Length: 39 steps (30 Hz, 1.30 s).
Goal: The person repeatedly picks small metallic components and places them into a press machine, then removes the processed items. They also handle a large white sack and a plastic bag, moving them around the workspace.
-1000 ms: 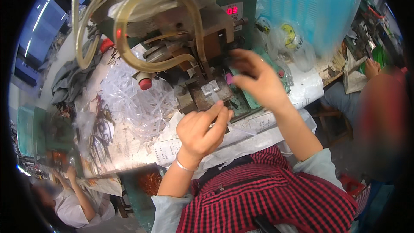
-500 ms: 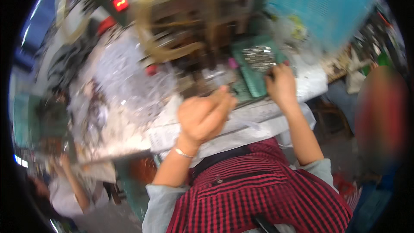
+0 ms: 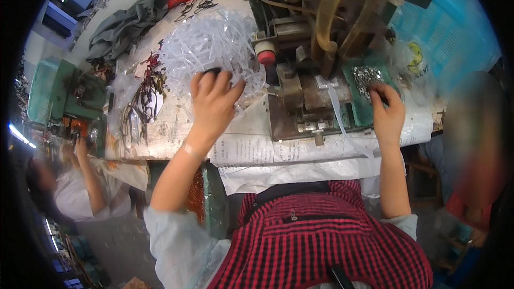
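Observation:
My left hand (image 3: 214,101) reaches over a heap of clear plastic strips (image 3: 209,43), its fingers spread and bent. Just beyond the fingertips shows a small dark thing (image 3: 212,70), partly hidden. On the right, my right hand (image 3: 390,115) has thumb and fingers drawn together beside small shiny metal pieces (image 3: 366,76) in a green tray (image 3: 360,108); what they pinch, if anything, is hidden. Between the hands stands a bench machine (image 3: 292,88) with a metal block. One clear strip (image 3: 338,113) runs from the block down over the front of the bench.
A red knob (image 3: 265,56) and a thick yellowish hose (image 3: 324,16) belong to the machine. Dark cords (image 3: 140,101) and grey cloth (image 3: 126,24) lie left. A blue basket (image 3: 444,37) is at far right. Another person (image 3: 80,192) works at left; one more (image 3: 474,150) is at right.
My view has shifted. My left hand has moved from the front of the machine leftward to the strips and its fingers have spread. My right hand remains by the tray of metal pieces.

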{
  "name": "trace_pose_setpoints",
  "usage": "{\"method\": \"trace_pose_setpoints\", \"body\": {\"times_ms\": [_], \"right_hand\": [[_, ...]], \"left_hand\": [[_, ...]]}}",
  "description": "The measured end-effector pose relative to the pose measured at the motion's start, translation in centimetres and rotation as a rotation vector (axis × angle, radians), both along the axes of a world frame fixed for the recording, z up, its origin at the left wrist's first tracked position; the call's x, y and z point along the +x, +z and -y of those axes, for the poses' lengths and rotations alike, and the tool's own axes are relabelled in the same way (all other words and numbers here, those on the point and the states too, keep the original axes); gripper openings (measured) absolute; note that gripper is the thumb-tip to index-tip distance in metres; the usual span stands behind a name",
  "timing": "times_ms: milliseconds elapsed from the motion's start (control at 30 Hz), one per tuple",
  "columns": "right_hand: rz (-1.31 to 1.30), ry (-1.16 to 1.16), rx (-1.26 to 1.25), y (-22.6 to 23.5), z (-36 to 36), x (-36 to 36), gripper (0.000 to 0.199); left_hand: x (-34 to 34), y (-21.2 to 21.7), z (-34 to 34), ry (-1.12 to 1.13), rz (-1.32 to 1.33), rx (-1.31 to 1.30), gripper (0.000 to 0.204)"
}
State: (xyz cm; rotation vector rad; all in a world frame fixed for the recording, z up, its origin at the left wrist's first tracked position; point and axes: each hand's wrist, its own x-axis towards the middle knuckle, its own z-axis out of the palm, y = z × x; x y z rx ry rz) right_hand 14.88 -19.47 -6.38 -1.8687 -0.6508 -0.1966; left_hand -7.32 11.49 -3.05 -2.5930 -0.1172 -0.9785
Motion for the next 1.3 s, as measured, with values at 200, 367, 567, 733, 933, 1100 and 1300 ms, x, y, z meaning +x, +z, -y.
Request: {"method": "trace_pose_setpoints", "body": {"times_ms": [200, 367, 567, 733, 933, 1100, 1300], "right_hand": [[-0.022, -0.082, 0.011, -2.8, 1.8, 1.2, 0.016], [-0.125, -0.241, 0.025, -4.4, 9.9, -0.2, 0.016], [-0.118, 0.024, 0.075, 1.1, 6.5, -2.9, 0.016], [0.314, 0.2, 0.099, 5.9, -3.5, -1.0, 0.018], [-0.207, 0.204, 0.477, 3.7, -6.8, -4.0, 0.041], [-0.277, 0.319, 0.5, 5.7, -7.2, -4.9, 0.051], [-0.267, 0.494, 0.335, 8.8, -3.2, -7.1, 0.063]], "left_hand": [[2.0, -3.4, -4.1, 0.065, 0.086, -0.076, 0.022], [-4.2, 0.7, -0.5, 0.046, 0.377, -0.474, 0.018], [-9.0, -1.5, 1.3, 0.497, -0.008, -1.002, 0.021], [-4.2, -5.7, 1.8, 0.277, -0.108, -0.831, 0.014], [-0.4, 0.5, 7.9, -0.284, 0.642, -1.39, 0.006], [3.6, 8.6, 9.5, -0.701, 0.56, -1.108, 0.004], [4.4, 6.1, 9.7, -0.602, 0.479, -0.762, 0.013]]}}
